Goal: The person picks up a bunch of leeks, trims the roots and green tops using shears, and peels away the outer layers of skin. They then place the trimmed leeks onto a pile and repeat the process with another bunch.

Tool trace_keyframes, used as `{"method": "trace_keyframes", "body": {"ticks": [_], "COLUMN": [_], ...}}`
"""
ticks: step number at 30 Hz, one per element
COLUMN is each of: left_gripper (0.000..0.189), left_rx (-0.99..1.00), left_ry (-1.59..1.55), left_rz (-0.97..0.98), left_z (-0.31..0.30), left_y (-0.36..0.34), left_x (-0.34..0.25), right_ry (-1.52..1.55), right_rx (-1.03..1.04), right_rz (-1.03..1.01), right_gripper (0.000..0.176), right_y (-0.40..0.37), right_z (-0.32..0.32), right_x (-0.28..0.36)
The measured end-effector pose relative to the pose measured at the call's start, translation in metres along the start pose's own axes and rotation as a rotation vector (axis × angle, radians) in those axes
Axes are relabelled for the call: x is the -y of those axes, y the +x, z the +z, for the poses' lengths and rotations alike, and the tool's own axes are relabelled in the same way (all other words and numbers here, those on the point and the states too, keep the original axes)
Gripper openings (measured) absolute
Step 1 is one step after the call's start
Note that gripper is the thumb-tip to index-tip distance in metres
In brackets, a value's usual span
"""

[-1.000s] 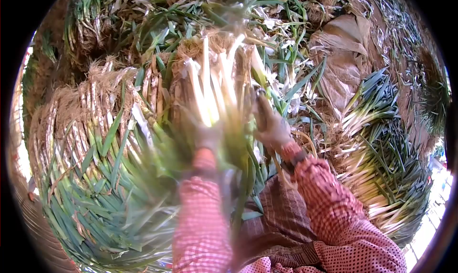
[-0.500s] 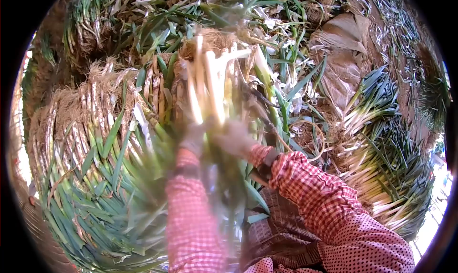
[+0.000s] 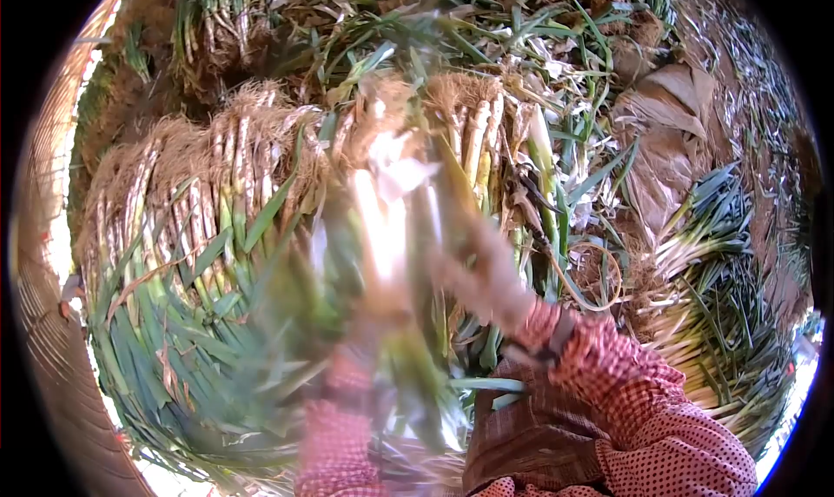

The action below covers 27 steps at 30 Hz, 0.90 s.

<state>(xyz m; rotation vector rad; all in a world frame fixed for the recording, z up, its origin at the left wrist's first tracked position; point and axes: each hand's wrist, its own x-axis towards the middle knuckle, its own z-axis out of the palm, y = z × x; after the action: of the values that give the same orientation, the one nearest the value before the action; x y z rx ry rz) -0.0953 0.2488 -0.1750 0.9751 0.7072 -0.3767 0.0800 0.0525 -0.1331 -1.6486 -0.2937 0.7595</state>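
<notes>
My left hand (image 3: 380,306), smeared by motion, is closed around a small bunch of green onions (image 3: 378,228). Their white stalks and brown roots point away from me, and the green leaves hang toward me below the hand. To the right, my right hand (image 3: 486,275) is apart from the bunch and heavily blurred, so its fingers cannot be made out. It is close to other green onions (image 3: 478,145) with dry, yellowish stalks lying just beyond it. A pale flap of skin (image 3: 404,174) shows over the held stalks.
On the left lies a large heap of green onions (image 3: 200,228), roots away from me. Cleaner, whiter green onions (image 3: 686,323) are piled on the right. Between them are a brown sheet (image 3: 665,132), a loop of strap (image 3: 599,280) and scattered leaf waste (image 3: 539,45).
My right hand has come away from the held bunch toward the right. The left hand and the bunch have moved lower and closer to me. The view has shifted slightly.
</notes>
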Motion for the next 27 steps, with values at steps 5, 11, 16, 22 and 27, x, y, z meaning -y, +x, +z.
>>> {"method": "trace_keyframes", "body": {"ticks": [5,11,16,22,27], "left_gripper": [0.056,0.059,0.073,0.077,0.079], "left_rx": [-0.047,-0.073,-0.222,-0.225,-0.076], "left_ry": [0.047,-0.329,-0.483,-0.513,-0.399], "left_rz": [-0.153,-0.328,-0.327,-0.346,-0.312], "left_z": [0.004,0.056,0.047,0.032,0.056], "left_y": [-0.042,-0.100,-0.162,-0.132,-0.042], "left_x": [0.031,0.031,0.103,0.117,0.078], "right_ry": [-0.664,-0.913,-0.813,-0.510,-0.575], "right_rx": [0.227,0.489,-0.164,0.055,0.127], "right_rz": [-0.530,-0.075,-0.011,0.257,0.367], "right_gripper": [0.051,0.033,0.041,0.038,0.030], "right_y": [0.083,0.105,0.186,0.121,0.102], "right_z": [-0.010,-0.019,-0.094,-0.053,-0.030], "right_x": [-0.009,0.043,-0.030,-0.057,0.000]}}
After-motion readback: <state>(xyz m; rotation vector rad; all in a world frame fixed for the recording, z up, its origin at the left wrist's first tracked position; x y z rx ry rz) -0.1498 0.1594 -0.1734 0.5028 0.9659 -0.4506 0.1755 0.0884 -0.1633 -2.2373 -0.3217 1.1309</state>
